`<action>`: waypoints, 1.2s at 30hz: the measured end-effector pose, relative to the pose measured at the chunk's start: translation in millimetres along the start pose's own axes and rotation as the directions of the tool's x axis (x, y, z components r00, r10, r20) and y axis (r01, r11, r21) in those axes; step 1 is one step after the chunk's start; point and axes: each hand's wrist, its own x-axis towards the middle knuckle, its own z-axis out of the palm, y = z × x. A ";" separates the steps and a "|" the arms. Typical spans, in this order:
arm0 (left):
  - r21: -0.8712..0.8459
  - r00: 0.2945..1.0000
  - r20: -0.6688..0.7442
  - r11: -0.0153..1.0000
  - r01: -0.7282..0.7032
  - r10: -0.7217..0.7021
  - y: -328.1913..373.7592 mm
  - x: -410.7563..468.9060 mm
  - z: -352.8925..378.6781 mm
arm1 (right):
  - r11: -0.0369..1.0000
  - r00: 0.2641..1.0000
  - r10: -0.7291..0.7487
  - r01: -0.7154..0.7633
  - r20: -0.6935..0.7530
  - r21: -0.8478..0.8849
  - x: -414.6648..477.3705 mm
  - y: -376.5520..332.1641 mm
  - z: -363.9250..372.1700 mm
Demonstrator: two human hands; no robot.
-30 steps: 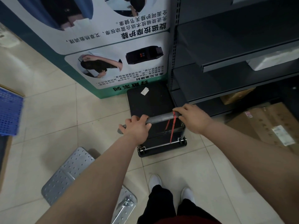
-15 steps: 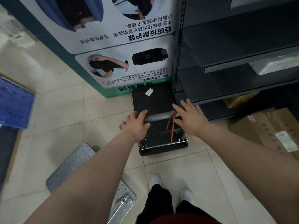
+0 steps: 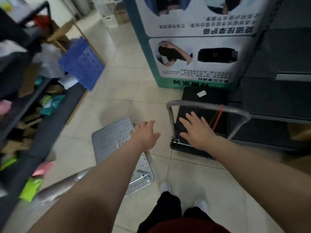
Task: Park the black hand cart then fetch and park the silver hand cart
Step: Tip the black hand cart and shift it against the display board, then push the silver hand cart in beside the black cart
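The black hand cart [image 3: 206, 98] stands on the tiled floor against the foot of a printed banner, beside a dark shelf unit. Its grey handle [image 3: 202, 105] is upright with a red band on it. My right hand [image 3: 196, 130] is open, fingers spread, in front of the handle and off it. The silver hand cart [image 3: 114, 142], a perforated metal deck, lies on the floor to the left of the black one. My left hand [image 3: 144, 133] hovers open over the silver deck's near right corner, holding nothing.
A dark metal shelf unit [image 3: 276, 101] fills the right side. The banner stand [image 3: 196, 47] rises ahead. A blue plastic crate [image 3: 80, 64] and a low rack of coloured packets [image 3: 25, 115] line the left. Bare tiled floor lies between.
Both hands have let go of the black cart's handle and opened. My left hand has swung left over the silver cart, and my view has turned left.
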 end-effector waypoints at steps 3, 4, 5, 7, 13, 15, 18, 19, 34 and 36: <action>0.027 0.988 -0.014 0.988 0.151 -0.151 -62.7 -35.5 -1.1 | 0.987 0.989 -0.142 0.144 0.036 -0.065 6.9 -53.5 13.9; 0.026 0.978 -0.017 0.978 0.207 -0.206 -83.8 -47.6 -2.4 | 0.977 0.981 -0.192 0.195 0.040 -0.089 9.0 -71.3 19.0; 0.021 0.966 -0.014 0.965 0.260 -0.260 -104.3 -59.5 -3.1 | 0.965 0.972 -0.232 0.236 0.043 -0.111 10.6 -88.8 24.1; 0.006 0.938 0.005 0.938 0.348 -0.348 -142.4 -83.4 -2.1 | 0.949 0.957 -0.282 0.289 0.065 -0.128 12.3 -124.5 35.0; -0.037 0.907 -0.045 0.908 0.418 -0.420 -251.8 -146.5 10.2 | 0.908 0.920 -0.364 0.385 0.142 -0.164 15.6 -234.7 77.3; -0.032 0.905 -0.047 0.906 0.422 -0.423 -292.0 -163.8 14.3 | 0.914 0.917 -0.372 0.389 0.142 -0.115 14.6 -271.1 94.8; -0.027 0.897 0.018 0.897 0.442 -0.442 -345.4 -183.5 20.6 | 0.943 0.935 -0.329 0.333 0.131 -0.009 12.1 -316.2 119.8; -0.040 0.896 0.039 0.895 0.444 -0.443 -359.0 -187.1 22.1 | 0.951 0.943 -0.309 0.310 0.123 0.007 12.7 -327.1 126.1; -0.187 0.952 0.028 0.934 0.305 -0.305 -398.0 -159.8 48.2 | 0.965 0.946 -0.260 0.263 0.192 0.014 44.1 -360.6 152.4; -0.181 0.950 0.040 0.932 0.312 -0.310 -393.9 -154.1 48.0 | 0.960 0.940 -0.278 0.278 0.196 0.028 48.2 -354.3 148.6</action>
